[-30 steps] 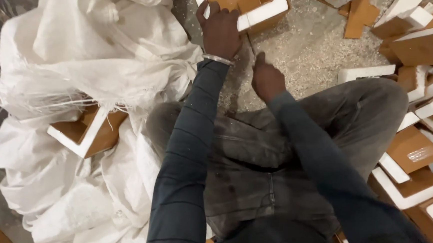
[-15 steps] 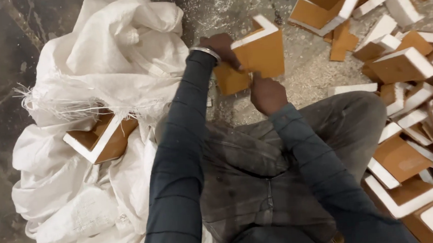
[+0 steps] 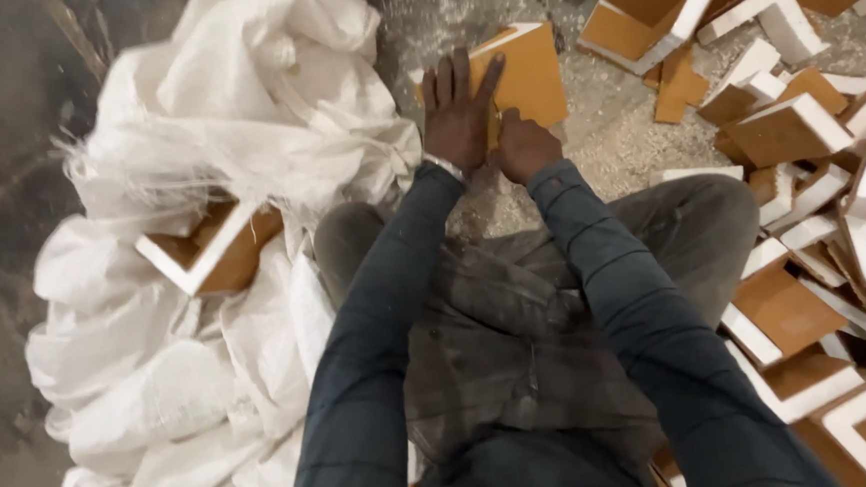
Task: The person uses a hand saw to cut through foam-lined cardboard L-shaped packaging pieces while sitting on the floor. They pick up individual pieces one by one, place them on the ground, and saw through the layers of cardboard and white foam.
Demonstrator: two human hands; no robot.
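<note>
White woven sacks (image 3: 207, 317) lie nearest, one holding a white-edged brown corner piece (image 3: 208, 249). Beyond, the left hand (image 3: 455, 112) presses fingers spread flat on a brown panel (image 3: 523, 72) on the floor; right hand (image 3: 524, 148) is curled at its edge

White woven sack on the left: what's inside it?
One brown L-shaped piece with white edges shows in a fold of the white woven sack. Whatever lies deeper is covered by the cloth. Both hands are elsewhere, on a brown panel.

Both hands (image 3: 486, 125) on brown panel (image 3: 528, 77), floor.
</note>
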